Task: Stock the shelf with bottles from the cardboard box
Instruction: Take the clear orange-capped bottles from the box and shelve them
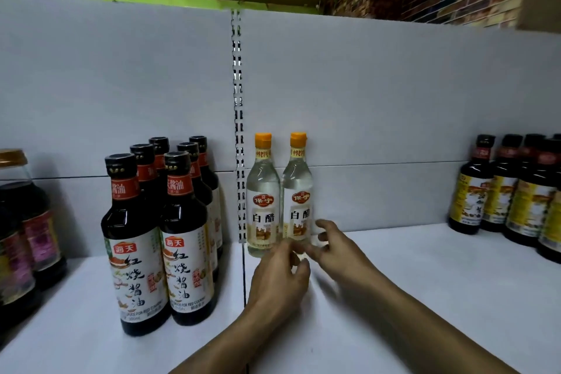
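Bottles: two clear, orange-capped vinegar bottles (pixel 263 194) stand upright, side by side, at the back of the white shelf (pixel 425 282), next to dark soy sauce bottles (pixel 136 240).
Left hand (pixel 277 278): fingers curled at the base of the right-side bottle; blur hides whether the grip is closed on it.
Right hand (pixel 337 249): fingers spread and slack, holding nothing.
Handling: probably heavy, rigid, smooth-walled and breakable. Hold around the labelled body, not the cap.

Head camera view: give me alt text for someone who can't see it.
Two bare hands, left hand and right hand, reach toward two clear orange-capped vinegar bottles standing side by side at the back of a white shelf. Dark black-capped soy sauce bottles stand grouped to their left, more dark bottles at far right.
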